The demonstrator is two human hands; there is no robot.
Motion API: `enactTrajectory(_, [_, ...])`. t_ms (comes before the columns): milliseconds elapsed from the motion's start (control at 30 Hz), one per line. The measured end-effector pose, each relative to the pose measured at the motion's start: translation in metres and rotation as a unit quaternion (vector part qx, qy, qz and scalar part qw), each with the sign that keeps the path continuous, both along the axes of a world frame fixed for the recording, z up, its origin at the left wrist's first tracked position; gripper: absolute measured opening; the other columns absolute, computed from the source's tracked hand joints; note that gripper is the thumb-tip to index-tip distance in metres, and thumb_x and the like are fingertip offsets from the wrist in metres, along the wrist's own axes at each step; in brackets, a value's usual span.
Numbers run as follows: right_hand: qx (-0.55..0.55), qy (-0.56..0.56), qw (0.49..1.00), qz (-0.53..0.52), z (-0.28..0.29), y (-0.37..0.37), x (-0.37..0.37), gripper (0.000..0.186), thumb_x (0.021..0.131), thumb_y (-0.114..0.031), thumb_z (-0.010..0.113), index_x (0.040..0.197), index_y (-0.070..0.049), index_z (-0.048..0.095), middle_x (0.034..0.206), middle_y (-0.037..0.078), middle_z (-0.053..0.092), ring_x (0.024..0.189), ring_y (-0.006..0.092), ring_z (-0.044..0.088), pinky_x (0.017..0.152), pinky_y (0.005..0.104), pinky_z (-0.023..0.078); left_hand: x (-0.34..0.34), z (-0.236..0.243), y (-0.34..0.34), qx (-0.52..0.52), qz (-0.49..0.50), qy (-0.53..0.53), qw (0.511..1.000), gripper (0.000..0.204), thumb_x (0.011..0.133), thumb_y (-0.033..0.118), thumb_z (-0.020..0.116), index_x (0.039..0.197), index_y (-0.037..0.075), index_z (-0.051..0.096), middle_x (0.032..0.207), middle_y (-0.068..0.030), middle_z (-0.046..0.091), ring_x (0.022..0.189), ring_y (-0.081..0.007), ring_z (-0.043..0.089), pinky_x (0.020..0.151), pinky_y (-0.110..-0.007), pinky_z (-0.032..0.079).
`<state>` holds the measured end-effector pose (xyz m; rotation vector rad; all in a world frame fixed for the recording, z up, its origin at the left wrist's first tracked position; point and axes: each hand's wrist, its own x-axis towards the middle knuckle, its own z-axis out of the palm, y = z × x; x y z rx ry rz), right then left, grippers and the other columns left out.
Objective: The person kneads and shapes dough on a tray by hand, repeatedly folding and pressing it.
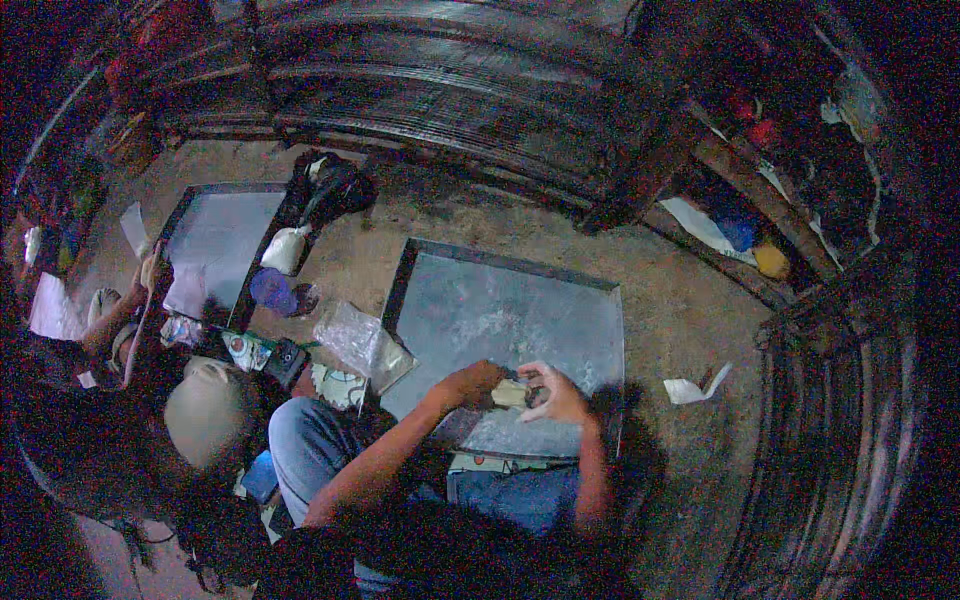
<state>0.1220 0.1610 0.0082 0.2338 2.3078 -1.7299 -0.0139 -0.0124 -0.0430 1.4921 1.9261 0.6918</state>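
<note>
My left hand (478,382) and my right hand (550,398) meet over the lower middle of a shallow grey metal tray (460,310) dusted with patches of white powder. Both grip a small pale beige piece (510,393), partly hidden by fingers; I cannot make out exactly what it is. The right fingers curl around its right end, the left around its other end. A clear plastic bag (350,335) with pale contents lies against the tray's left edge.
At left a co-worker in a beige cap (205,410) reaches toward a second tray (220,230). Between us are a white bag (287,250), blue container (273,290) and dark bundle (330,190). White scraps (690,388) lie right; wooden shelving (730,180) stands back right.
</note>
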Motion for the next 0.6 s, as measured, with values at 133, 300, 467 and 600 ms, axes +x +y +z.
enactTrajectory(133, [0.353,-0.048,0.934,0.005,0.004,-0.035,-0.006,0.068,0.061,-0.019,0.083,0.119,-0.001,0.053,0.103,0.018,0.064,0.095,0.0336,0.063,0.081,0.0400,0.052,0.019,0.027,0.004,-0.019,0.017,0.079,0.997,0.033,0.069,0.024,0.074,0.090,0.002,0.063,0.087,-0.0188,0.067,0.085,-0.0375,0.065,0.074,-0.046,0.053])
enactTrajectory(300, [0.411,-0.058,0.910,-0.006,0.001,-0.049,-0.011,0.035,0.070,-0.019,0.072,0.101,-0.005,0.064,0.089,0.017,0.067,0.088,0.0352,0.065,0.078,0.0433,0.052,0.016,0.008,0.001,-0.053,0.036,0.124,0.990,0.033,0.071,0.029,0.071,0.090,0.003,0.065,0.087,-0.0176,0.068,0.081,-0.0376,0.065,0.072,-0.046,0.053])
enactTrajectory(467, [0.462,0.102,0.878,-0.068,-0.051,-0.026,-0.011,0.034,0.072,-0.017,0.068,0.105,-0.008,0.065,0.093,0.012,0.067,0.083,0.0318,0.065,0.073,0.0414,0.052,0.013,0.000,0.007,-0.078,0.022,0.040,0.996,0.044,0.073,0.042,0.067,0.089,0.001,0.066,0.085,-0.0201,0.067,0.077,-0.0405,0.064,0.070,-0.047,0.051])
enactTrajectory(600, [0.459,0.111,0.877,-0.094,-0.040,-0.024,-0.016,0.029,0.076,-0.017,0.065,0.104,-0.009,0.063,0.093,0.012,0.067,0.087,0.0326,0.064,0.073,0.0434,0.052,0.008,-0.023,-0.003,-0.022,0.018,0.069,0.997,0.036,0.075,0.033,0.066,0.091,0.001,0.066,0.089,-0.0223,0.066,0.078,-0.0403,0.064,0.069,-0.046,0.051])
